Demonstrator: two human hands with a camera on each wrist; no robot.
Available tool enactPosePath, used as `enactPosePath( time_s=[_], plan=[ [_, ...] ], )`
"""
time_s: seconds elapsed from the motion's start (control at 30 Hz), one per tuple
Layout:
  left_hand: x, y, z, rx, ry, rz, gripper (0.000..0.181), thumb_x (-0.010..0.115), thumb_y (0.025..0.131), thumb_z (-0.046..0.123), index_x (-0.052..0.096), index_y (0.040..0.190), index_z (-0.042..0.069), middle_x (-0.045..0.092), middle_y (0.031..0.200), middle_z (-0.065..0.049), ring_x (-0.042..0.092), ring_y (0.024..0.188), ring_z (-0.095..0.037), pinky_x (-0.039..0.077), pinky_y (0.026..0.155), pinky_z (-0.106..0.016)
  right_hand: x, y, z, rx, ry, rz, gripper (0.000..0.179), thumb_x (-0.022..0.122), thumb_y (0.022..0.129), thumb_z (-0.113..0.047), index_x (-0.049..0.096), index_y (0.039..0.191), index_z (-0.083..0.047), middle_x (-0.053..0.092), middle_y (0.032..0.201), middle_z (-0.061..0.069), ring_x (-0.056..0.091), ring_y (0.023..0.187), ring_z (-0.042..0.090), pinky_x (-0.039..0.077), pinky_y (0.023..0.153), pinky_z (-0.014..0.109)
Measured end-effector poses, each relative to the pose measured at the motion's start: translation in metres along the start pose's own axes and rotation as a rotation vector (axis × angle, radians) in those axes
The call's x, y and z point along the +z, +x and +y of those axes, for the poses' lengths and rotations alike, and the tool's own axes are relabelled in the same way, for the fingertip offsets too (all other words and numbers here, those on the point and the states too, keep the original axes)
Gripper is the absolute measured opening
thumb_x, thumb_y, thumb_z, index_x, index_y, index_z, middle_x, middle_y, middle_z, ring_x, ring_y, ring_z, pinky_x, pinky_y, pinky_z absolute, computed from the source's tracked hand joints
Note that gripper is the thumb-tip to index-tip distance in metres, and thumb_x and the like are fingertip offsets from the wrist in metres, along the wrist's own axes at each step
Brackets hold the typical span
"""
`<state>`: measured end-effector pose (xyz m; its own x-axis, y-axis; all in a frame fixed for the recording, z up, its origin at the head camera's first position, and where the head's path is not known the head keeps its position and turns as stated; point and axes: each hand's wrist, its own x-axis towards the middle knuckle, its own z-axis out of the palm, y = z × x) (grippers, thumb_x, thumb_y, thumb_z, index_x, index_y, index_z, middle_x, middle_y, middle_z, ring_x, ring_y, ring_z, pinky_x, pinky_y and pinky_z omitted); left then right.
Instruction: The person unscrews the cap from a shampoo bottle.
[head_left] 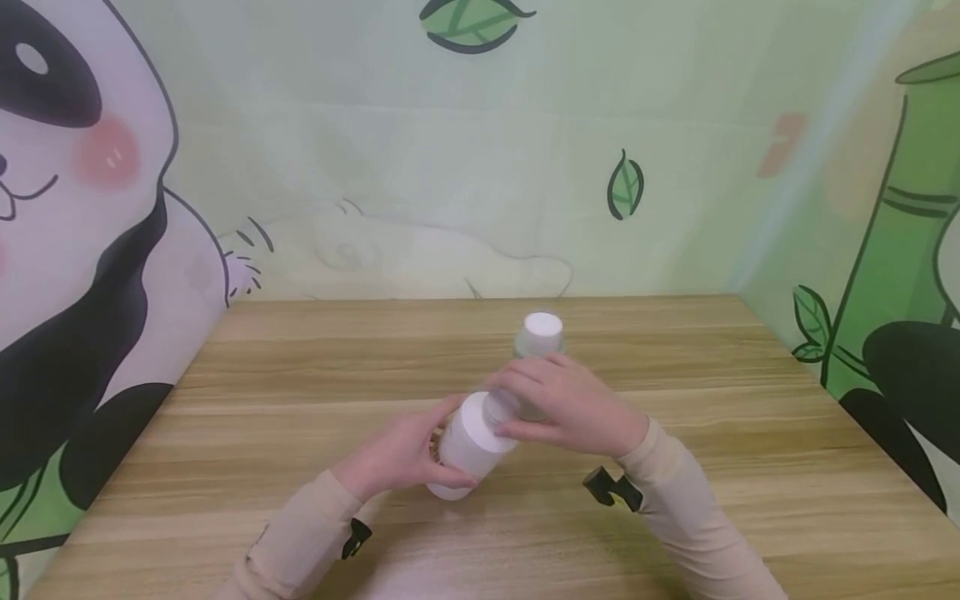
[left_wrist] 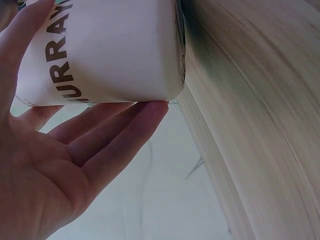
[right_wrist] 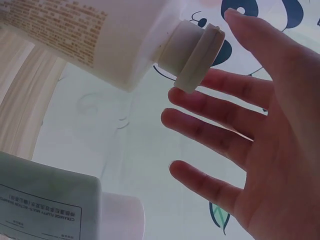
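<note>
A white bottle (head_left: 468,454) with brown lettering tilts up and to the right, its base close to the tabletop. My left hand (head_left: 397,450) grips its body, thumb on the near side and fingers along the other. Beside the bottle's top is my right hand (head_left: 577,408), fingers spread around the pale cap (right_wrist: 199,59). In the right wrist view the fingertips (right_wrist: 179,95) reach the cap's edge, while the thumb stands apart from it. Just behind the right hand stands a pale green shampoo bottle (right_wrist: 50,187) with a white cap (head_left: 543,327), partly hidden by that hand.
Both bottles are over a wood-grain table (head_left: 300,367). A backdrop (head_left: 480,167) printed with pandas, leaves and bamboo rises behind the table's far edge. Small black devices (head_left: 600,486) are worn at both wrists.
</note>
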<state>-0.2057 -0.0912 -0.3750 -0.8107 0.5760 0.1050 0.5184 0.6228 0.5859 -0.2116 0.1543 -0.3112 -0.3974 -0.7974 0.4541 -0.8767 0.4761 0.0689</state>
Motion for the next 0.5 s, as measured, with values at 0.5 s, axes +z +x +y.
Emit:
enactPosePath(
  time_s=[0.5],
  plan=[
    [-0.0011, -0.0002, -0.0002, 0.01, -0.024, -0.005, 0.094, 0.085, 0.068, 0.041, 0.038, 0.145, 0.015, 0.069, 0.115, -0.011, 0.068, 0.095, -0.022, 0.055, 0.078, -0.035, 0.0019, 0.0002, 0.0011, -0.061, 0.014, 0.03, 0.041, 0.075, 0.081, -0.028, 0.064, 0.117, -0.011, 0.068, 0.112, 0.0, 0.063, 0.105, 0.017, 0.051, 0.091, 0.037]
  ],
)
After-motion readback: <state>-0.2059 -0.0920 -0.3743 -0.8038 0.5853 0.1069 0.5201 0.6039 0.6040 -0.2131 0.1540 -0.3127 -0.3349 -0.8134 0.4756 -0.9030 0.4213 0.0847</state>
